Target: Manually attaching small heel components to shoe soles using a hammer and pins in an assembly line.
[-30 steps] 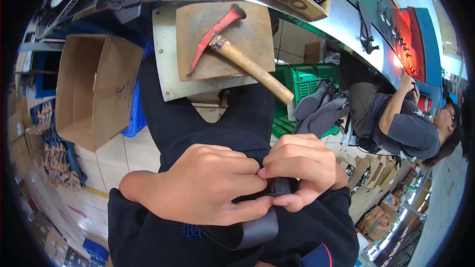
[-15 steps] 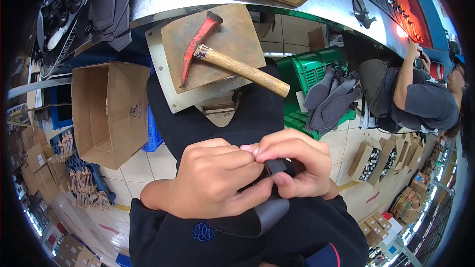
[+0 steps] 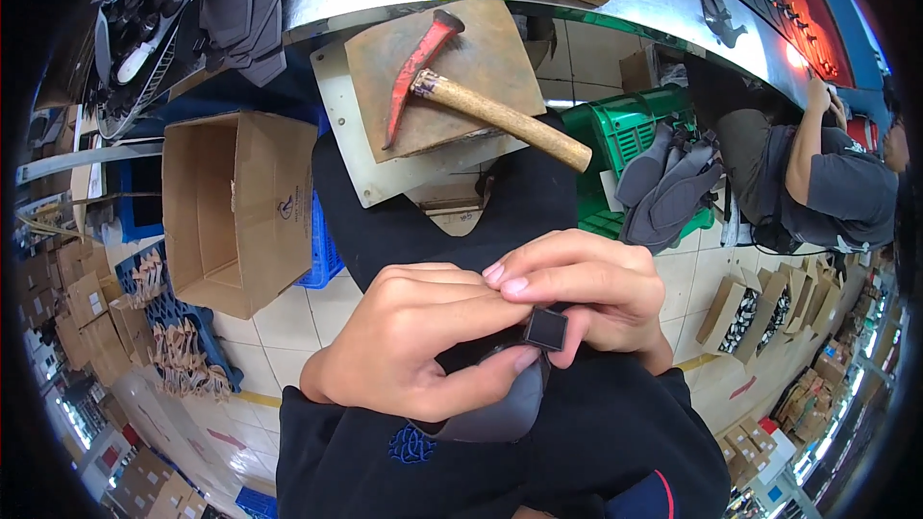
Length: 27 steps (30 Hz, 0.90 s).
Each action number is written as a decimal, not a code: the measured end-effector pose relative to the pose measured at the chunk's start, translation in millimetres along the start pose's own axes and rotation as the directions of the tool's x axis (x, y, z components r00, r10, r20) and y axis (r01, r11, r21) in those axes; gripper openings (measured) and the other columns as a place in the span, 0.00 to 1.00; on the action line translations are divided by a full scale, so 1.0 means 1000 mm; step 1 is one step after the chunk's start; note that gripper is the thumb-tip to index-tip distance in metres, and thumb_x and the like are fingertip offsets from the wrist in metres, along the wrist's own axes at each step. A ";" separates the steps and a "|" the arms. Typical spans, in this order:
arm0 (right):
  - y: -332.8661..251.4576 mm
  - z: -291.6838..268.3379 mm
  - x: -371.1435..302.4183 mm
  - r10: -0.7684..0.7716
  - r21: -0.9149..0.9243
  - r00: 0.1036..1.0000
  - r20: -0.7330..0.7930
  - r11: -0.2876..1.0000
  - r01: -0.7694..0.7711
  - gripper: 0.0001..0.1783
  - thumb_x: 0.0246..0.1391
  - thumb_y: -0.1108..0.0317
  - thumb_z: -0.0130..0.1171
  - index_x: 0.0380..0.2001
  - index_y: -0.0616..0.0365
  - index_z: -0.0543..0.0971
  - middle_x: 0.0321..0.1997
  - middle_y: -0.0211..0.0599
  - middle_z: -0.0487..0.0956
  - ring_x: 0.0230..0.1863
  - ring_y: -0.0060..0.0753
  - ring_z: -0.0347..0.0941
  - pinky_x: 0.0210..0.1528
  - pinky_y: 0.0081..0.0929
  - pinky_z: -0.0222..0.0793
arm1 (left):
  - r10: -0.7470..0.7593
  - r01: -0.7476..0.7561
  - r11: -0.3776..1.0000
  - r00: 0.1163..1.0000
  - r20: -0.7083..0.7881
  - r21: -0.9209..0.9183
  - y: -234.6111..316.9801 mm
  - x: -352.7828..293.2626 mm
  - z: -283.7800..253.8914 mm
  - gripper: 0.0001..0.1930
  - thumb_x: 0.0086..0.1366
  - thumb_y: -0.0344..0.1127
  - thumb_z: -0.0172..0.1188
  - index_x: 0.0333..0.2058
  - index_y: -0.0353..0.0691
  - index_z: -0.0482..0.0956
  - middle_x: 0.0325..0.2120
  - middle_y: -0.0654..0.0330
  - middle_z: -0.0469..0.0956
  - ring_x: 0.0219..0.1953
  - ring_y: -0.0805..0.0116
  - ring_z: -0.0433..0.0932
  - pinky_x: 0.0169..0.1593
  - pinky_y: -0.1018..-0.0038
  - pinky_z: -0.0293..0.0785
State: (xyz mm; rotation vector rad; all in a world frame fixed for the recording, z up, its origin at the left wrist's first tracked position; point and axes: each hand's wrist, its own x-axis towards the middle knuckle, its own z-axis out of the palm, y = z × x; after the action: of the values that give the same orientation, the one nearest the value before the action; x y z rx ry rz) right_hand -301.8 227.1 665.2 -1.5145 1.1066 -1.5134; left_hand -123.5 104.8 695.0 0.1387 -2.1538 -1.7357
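Head view: a small, flat, square black piece with a smooth matte face is pinched between both hands above the lap, and a curved grey rubbery strip hangs just beneath it. The left hand is curled, its thumb pressed under the square; the right hand is folded over from above, fingertips pressed together against the left's. A red-headed hammer with a wooden handle is seen lying on a worn brown board well beyond.

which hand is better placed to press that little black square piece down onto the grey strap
Probably the right hand: its fingertips already pinch the black square piece, while the left hand grips the grey strap beneath.
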 end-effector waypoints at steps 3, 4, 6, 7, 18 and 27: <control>0.004 0.002 0.002 -0.023 0.009 1.000 0.008 1.000 0.023 0.28 0.58 0.50 0.60 0.44 0.69 0.82 0.41 0.58 0.82 0.42 0.47 0.83 0.43 0.36 0.81 | -0.034 0.034 0.999 0.999 -0.004 -0.017 -0.001 -0.003 -0.004 0.10 0.55 0.28 0.70 0.36 0.31 0.83 0.24 0.51 0.82 0.26 0.56 0.83 0.30 0.71 0.76; 0.005 0.003 0.001 -0.021 0.011 1.000 0.010 1.000 0.021 0.28 0.58 0.50 0.60 0.44 0.69 0.82 0.41 0.58 0.82 0.42 0.47 0.83 0.43 0.36 0.81 | -0.036 0.036 0.999 0.999 -0.006 -0.018 -0.001 -0.003 -0.006 0.10 0.55 0.28 0.70 0.36 0.31 0.83 0.24 0.51 0.82 0.26 0.56 0.83 0.30 0.71 0.76; 0.008 0.006 -0.001 0.061 0.008 0.998 -0.018 0.998 -0.061 0.26 0.58 0.52 0.61 0.44 0.69 0.83 0.40 0.56 0.82 0.42 0.47 0.83 0.43 0.35 0.81 | -0.180 0.181 0.975 0.983 0.023 -0.129 -0.002 -0.006 -0.010 0.08 0.58 0.27 0.69 0.36 0.31 0.85 0.26 0.51 0.84 0.28 0.59 0.85 0.31 0.74 0.77; 0.008 0.009 -0.001 0.102 0.037 0.994 -0.041 0.994 -0.100 0.26 0.59 0.51 0.61 0.43 0.68 0.84 0.41 0.55 0.83 0.42 0.46 0.83 0.43 0.34 0.80 | -0.217 0.215 0.961 0.976 0.010 -0.175 -0.002 -0.007 -0.011 0.07 0.61 0.28 0.69 0.36 0.30 0.85 0.26 0.52 0.85 0.28 0.64 0.86 0.32 0.77 0.78; 0.023 0.013 0.009 0.173 0.171 0.981 0.086 0.968 -0.186 0.16 0.55 0.76 0.62 0.48 0.63 0.83 0.49 0.47 0.81 0.48 0.40 0.80 0.48 0.30 0.76 | -0.461 0.412 0.777 0.887 0.016 -0.476 -0.012 -0.026 -0.010 0.09 0.64 0.33 0.68 0.37 0.32 0.86 0.24 0.60 0.83 0.27 0.81 0.78 0.31 0.82 0.72; 0.024 0.022 0.030 0.356 0.303 0.934 0.014 0.889 -0.344 0.21 0.66 0.55 0.56 0.45 0.66 0.77 0.45 0.53 0.81 0.49 0.46 0.78 0.54 0.39 0.72 | -0.451 0.330 0.566 0.891 0.051 -0.756 -0.051 -0.053 -0.016 0.31 0.73 0.57 0.50 0.57 0.30 0.74 0.49 0.46 0.79 0.47 0.61 0.81 0.48 0.69 0.77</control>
State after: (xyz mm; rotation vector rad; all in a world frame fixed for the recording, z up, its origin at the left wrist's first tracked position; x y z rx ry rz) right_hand -283.7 188.4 653.3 -1.0161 1.0497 -1.3893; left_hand -77.0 93.7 637.3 0.5374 -1.1704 -2.6367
